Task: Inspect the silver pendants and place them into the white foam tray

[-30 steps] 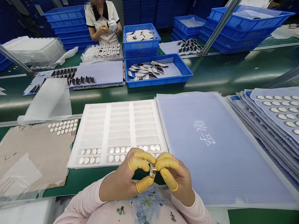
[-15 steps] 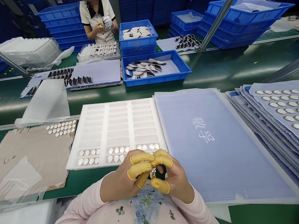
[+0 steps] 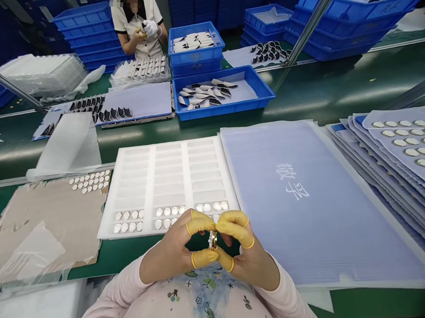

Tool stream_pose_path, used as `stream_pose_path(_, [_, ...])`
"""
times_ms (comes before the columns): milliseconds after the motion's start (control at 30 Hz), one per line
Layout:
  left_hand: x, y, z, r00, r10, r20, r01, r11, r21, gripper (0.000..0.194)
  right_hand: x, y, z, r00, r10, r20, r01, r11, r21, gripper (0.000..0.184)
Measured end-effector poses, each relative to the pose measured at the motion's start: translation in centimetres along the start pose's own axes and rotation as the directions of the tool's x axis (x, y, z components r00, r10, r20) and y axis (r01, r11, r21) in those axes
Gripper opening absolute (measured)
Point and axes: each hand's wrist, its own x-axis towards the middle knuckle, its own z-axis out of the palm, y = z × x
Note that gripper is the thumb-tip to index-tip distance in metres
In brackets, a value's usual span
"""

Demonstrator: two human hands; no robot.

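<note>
Between my two hands, over the table's near edge, a small round metal piece (image 3: 212, 240) with a gold edge and a silvery face stands on its edge. My left hand (image 3: 172, 247) wears yellow finger cots and pinches it from the left, fingers above and thumb below. From the other side my right hand (image 3: 252, 253), in the same cots, grips it likewise. Just beyond is a white foam tray (image 3: 150, 174) with three columns of slots; round silvery pieces (image 3: 127, 226) fill slots along its near end. My fingers cover part of the right column.
Cardboard (image 3: 52, 217) with similar round pieces lies left. A blue-lilac sheet (image 3: 323, 217) is at right, beside stacked sheets (image 3: 380, 153) bearing more pieces. Across the table are blue bins (image 3: 251, 106), a metal post (image 3: 308, 31) and a co-worker (image 3: 141, 25) handling a small part.
The metal piece has turned more edge-on and moved slightly left and up. My left fingers have spread, its thumb now under the piece. The view has shifted slightly.
</note>
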Motion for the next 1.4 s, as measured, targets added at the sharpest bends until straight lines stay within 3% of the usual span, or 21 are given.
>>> stream_pose_path(100, [0.1,0.0,-0.1,0.998,0.05,-0.026,-0.048,0.997,0.063,0.037,-0.3,0.1,-0.3,0.993,0.117,-0.005,-0.116,0.991,0.061,0.059])
stream_pose_path(267, [0.1,0.1,-0.1,0.998,0.053,-0.038,-0.046,0.988,0.146,0.04,-0.2,0.3,-0.9,0.953,0.299,-0.051,-0.29,0.947,0.136,0.011])
stream_pose_path(400, [0.1,0.2,0.0,0.998,0.056,-0.01,-0.053,0.983,0.177,0.039,0.4,0.3,-0.9,0.921,0.381,0.087,-0.391,0.894,0.221,0.043])
stream_pose_path(467, [0.1,0.2,0.0,0.997,0.076,-0.001,-0.074,0.979,0.192,0.04,0.5,0.3,-0.7,0.911,0.398,0.108,-0.412,0.878,0.243,0.05])
stream_pose_path(800, [0.4,0.3,0.0,0.986,0.167,0.018,-0.164,0.934,0.319,0.03,0.4,0.5,-0.5,0.859,0.473,0.193,-0.511,0.788,0.342,0.034])
stream_pose_path(900, [0.3,0.0,0.2,0.973,0.233,0.003,-0.219,0.911,0.348,0.031,0.4,0.5,-0.4,0.875,0.446,0.191,-0.485,0.789,0.379,0.031])
stream_pose_path(1033, [0.1,-0.3,0.6,0.962,0.271,-0.023,-0.243,0.894,0.377,0.041,0.3,0.4,-0.2,0.91,0.406,0.09,-0.41,0.843,0.347,0.029])
stream_pose_path(1100, [0.0,-0.5,0.7,0.977,0.212,-0.037,-0.186,0.919,0.347,0.047,0.1,0.4,-0.2,0.935,0.355,0.019,-0.344,0.891,0.295,0.026])
stream_pose_path(1200, [-0.2,-0.7,0.6,0.996,0.013,-0.088,0.005,0.98,0.198,0.041,-0.2,0.4,-0.4,0.968,0.249,-0.038,-0.241,0.958,0.157,0.023])
stream_pose_path(1300, [-0.3,-0.7,0.5,0.98,-0.191,-0.053,0.189,0.982,-0.028,0.028,-0.2,0.4,-0.6,0.985,0.169,-0.029,-0.17,0.985,-0.014,0.026])
stream_pose_path(1400, [-0.4,-0.6,0.5,0.948,-0.318,0.007,0.315,0.936,-0.156,0.028,0.0,0.3,-0.7,0.995,0.09,-0.031,-0.093,0.988,-0.126,0.028])
